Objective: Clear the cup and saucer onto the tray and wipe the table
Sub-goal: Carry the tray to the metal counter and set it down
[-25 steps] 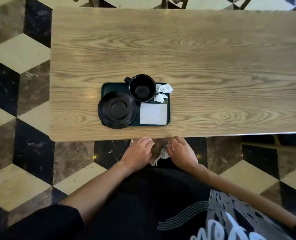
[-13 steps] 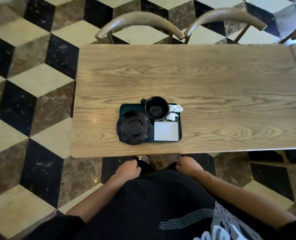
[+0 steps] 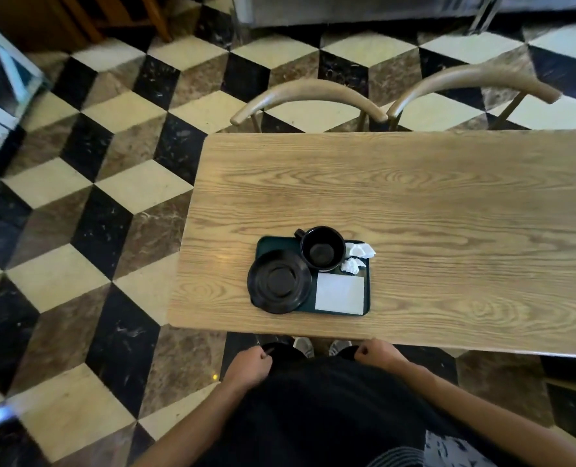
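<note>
Head view. Your left hand (image 3: 247,365) and right hand (image 3: 377,354) hang below the near edge of the pale oak-grain tabletop (image 3: 448,203), each with fingers curled loosely toward the palm and nothing visibly held; neither touches the tabletop. Ahead of both hands, the small dark green rectangular tray (image 3: 367,284) carries the black ceramic cup (image 3: 322,247) at its far side and the round black saucer (image 3: 278,281) at its near left, overhanging the rim. Both sit apart, probably so each rests flat. A flat white square napkin (image 3: 339,294) lies ahead of your right hand, with crumpled white tissues (image 3: 357,256) beyond it. No wiping cloth shows. Two curved wooden chair backs (image 3: 308,96) stand past the far edge, well clear of your reach.
</note>
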`<action>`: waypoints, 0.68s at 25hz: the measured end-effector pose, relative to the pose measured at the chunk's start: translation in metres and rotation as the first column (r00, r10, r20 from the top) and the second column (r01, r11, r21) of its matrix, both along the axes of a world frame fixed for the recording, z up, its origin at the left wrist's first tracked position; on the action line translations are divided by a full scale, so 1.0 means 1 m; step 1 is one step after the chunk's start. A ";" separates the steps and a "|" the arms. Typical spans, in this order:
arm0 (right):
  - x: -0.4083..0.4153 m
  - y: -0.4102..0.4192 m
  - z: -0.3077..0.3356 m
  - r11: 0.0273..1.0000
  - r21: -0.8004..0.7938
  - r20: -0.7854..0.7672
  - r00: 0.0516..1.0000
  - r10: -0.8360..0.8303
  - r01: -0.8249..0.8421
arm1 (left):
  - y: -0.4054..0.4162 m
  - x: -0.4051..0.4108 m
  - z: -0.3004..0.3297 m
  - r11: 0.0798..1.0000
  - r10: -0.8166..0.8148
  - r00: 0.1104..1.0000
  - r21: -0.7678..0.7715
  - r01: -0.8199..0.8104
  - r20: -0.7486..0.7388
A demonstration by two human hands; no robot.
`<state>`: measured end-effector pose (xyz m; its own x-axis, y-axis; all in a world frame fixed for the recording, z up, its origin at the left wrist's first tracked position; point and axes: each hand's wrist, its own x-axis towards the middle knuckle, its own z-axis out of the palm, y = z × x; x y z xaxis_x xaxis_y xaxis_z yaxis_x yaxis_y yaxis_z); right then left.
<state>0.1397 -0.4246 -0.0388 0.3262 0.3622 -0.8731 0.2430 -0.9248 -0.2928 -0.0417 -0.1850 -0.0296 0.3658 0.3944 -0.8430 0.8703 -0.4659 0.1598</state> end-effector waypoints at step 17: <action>0.052 0.024 -0.002 0.586 0.096 0.089 0.580 -0.810 0.804 | 0.122 0.046 0.003 0.784 0.619 0.740 -0.141 -0.605 0.263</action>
<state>0.1914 -0.4003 -0.0405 0.5939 -0.0654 -0.8018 -0.5648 -0.7437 -0.3577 0.0048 -0.0635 -0.0271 0.2794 0.5816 -0.7640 0.8793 0.1646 0.4469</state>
